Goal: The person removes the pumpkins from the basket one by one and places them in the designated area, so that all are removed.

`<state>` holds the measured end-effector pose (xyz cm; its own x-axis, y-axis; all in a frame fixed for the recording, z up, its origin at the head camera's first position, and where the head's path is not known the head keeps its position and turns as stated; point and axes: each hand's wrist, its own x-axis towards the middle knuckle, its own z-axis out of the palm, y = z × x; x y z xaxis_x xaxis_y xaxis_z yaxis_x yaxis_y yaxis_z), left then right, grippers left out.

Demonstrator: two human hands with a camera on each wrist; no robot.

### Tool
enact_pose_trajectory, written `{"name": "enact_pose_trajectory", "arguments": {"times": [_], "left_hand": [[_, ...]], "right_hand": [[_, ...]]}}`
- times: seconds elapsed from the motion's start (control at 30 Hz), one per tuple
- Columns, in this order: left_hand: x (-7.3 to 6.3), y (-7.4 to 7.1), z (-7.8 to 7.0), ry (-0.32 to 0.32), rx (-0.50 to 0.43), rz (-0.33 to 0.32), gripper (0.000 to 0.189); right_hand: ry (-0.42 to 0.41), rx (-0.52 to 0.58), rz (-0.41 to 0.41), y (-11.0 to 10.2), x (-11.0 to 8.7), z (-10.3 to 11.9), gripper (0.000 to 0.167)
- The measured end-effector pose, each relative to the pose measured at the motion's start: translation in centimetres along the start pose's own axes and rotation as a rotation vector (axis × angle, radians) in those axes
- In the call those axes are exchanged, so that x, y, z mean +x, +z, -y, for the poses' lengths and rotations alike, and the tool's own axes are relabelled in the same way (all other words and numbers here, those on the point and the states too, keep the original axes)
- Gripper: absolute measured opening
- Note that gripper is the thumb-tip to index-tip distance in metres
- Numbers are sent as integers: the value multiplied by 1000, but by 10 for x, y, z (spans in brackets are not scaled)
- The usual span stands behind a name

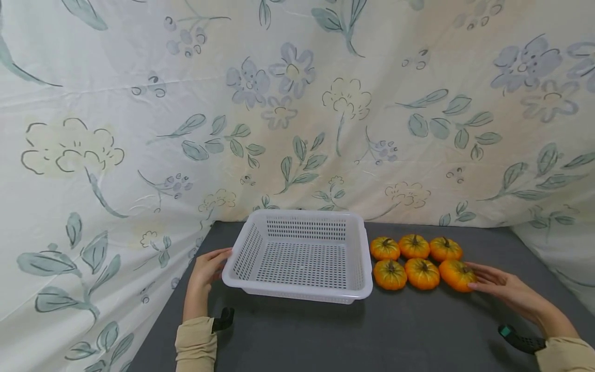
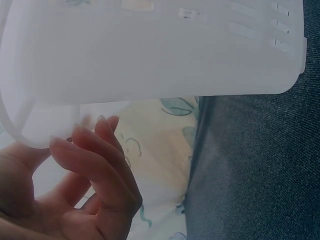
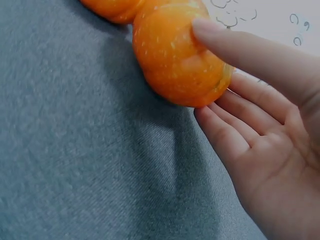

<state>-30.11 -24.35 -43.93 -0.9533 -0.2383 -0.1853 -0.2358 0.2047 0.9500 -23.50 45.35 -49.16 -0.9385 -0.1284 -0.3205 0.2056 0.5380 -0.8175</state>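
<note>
A white plastic basket [image 1: 297, 292] with slotted walls stands left of centre on the dark table. At its left rim, my left hand [image 1: 210, 268] pinches the edge; in the left wrist view the thumb and curled fingers [image 2: 97, 160] meet around the rim [image 2: 25, 135]. My right hand [image 1: 511, 292] holds the nearest right small orange pumpkin [image 1: 457, 276] from its right side. Seen from the right wrist, the thumb lies on one side of this pumpkin [image 3: 175, 60] and the other fingers [image 3: 225, 125] reach around its far side.
Several more small pumpkins [image 1: 422, 274] sit in two short rows right of the basket, close together. The dark cloth-covered table [image 1: 395, 336] extends toward me. A floral curtain [image 1: 297, 103] hangs behind and along the left side.
</note>
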Motion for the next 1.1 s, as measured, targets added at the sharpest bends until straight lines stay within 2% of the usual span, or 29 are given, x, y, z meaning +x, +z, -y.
{"name": "enact_pose_trajectory", "arguments": {"times": [0.4, 0.53, 0.67, 0.8, 0.9, 1.0, 1.1], "left_hand": [[-1, -1, 0, -4, 6, -9, 49], [-3, -3, -1, 21, 49, -7, 51], [-8, -4, -3, 63, 145, -15, 58], [-13, -3, -11, 157, 264, -27, 59], [-17, -1, -20, 219, 400, -62, 58], [-23, 4, -34, 251, 547, -101, 57], [-28, 10, -48, 299, 669, -101, 59]], "right_hand": [[2, -60, -21, 4, 1, 4, 89], [0, -48, -29, 6, 1, 12, 85], [5, -83, -68, 7, 0, 24, 85], [15, -199, -127, 7, 2, 36, 89], [-12, -269, -177, 8, 5, 43, 90], [-50, -360, -257, 10, 10, 49, 90], [-71, -449, -342, 14, 15, 55, 90]]}}
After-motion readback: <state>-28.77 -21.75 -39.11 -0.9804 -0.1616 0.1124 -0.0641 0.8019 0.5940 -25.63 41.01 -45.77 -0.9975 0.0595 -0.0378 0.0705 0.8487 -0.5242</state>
